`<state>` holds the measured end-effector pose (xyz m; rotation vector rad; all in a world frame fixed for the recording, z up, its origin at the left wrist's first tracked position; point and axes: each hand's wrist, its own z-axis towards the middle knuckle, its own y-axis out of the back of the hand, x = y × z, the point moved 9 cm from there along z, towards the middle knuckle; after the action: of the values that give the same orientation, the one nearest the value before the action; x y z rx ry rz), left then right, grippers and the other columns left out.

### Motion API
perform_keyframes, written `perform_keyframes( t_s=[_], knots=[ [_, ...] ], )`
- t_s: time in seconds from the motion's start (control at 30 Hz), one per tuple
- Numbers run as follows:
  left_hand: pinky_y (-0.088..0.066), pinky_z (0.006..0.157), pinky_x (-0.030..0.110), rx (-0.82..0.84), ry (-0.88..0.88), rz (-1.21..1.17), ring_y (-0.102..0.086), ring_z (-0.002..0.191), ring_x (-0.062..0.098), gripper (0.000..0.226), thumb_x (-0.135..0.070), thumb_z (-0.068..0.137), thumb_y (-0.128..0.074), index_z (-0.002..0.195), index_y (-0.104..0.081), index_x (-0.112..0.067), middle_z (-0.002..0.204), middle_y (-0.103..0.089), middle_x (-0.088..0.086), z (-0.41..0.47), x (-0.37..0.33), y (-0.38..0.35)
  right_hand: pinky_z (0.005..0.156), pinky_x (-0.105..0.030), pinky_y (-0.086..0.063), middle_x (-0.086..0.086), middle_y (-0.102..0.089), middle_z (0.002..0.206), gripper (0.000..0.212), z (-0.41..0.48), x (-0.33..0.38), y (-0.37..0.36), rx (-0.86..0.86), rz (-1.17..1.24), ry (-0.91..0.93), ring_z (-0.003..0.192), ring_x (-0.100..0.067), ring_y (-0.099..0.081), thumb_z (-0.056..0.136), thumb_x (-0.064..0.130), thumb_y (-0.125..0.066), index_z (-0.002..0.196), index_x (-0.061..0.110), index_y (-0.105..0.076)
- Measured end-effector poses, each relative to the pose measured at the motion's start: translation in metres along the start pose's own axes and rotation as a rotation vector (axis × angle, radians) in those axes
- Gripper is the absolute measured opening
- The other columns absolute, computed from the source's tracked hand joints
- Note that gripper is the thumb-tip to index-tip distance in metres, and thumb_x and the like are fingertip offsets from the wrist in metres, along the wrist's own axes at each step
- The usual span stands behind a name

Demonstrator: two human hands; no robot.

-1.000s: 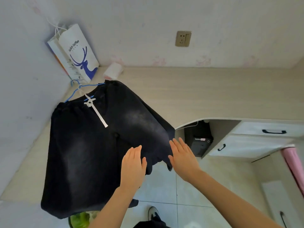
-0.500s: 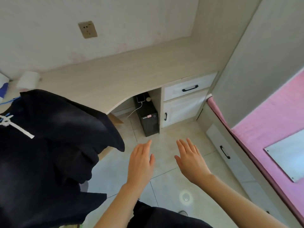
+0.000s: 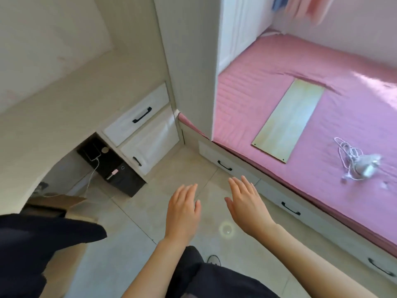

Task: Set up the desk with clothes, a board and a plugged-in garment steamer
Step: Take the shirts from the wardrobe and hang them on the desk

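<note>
With both hands flat, empty, left hand (image 3: 183, 208) and right hand (image 3: 247, 203) over the floor, the wooden board (image 3: 287, 120) lies on the pink bed (image 3: 268, 67) beside the steamer (image 3: 365, 166); best lifted by both long edges.

No readable text, labels, brands or nos. anywhere in view right now. Nothing printed on the board (image 3: 288, 120) lying on the bed, nothing legible on the steamer (image 3: 367, 166) w/ its cord, too blurred to tell anyway. Black box under the desk (image 3: 120, 172) has small marks on its front, too small to read. Drawer fronts (image 3: 137, 117) plain, handles only.
</note>
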<state>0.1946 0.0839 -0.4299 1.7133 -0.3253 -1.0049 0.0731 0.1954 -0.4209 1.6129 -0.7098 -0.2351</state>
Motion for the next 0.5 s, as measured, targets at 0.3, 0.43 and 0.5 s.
perform_keyframes(
  t_s=[0.3, 0.43, 0.5],
  knots=[
    [-0.026, 0.112, 0.031, 0.068, -0.187, 0.049, -0.034, 0.138, 0.02, 0.041, -0.022, 0.096, -0.048, 0.136, -0.05, -0.012, 0.14, -0.05, 0.001, 0.085, -0.066, -0.036, 0.118, -0.042, -0.013, -0.012, -0.024, 0.155, 0.058, 0.024, -0.099, 0.02, -0.016, 0.06, -0.242, 0.147, -0.031, -0.01, 0.101, 0.034, -0.035, 0.148, 0.003, -0.02],
    [-0.026, 0.112, 0.031, 0.105, -0.231, 0.045, -0.03, 0.14, 0.018, 0.042, -0.023, 0.097, -0.047, 0.138, -0.048, -0.013, 0.143, -0.046, -0.001, 0.137, -0.091, -0.048, 0.115, -0.047, -0.022, -0.017, -0.036, 0.149, 0.057, 0.056, -0.139, 0.032, -0.029, 0.037, -0.317, 0.143, -0.037, -0.022, 0.099, 0.031, -0.042, 0.144, -0.001, -0.03],
    [-0.024, 0.113, 0.031, 0.119, -0.264, 0.035, -0.028, 0.141, 0.016, 0.043, -0.024, 0.098, -0.044, 0.14, -0.045, -0.014, 0.145, -0.044, -0.002, 0.168, -0.106, -0.052, 0.114, -0.048, -0.023, -0.016, -0.038, 0.148, 0.055, 0.077, -0.16, 0.042, -0.039, 0.055, -0.36, 0.142, -0.038, -0.023, 0.099, 0.03, -0.043, 0.143, 0.0, -0.033]
  ],
)
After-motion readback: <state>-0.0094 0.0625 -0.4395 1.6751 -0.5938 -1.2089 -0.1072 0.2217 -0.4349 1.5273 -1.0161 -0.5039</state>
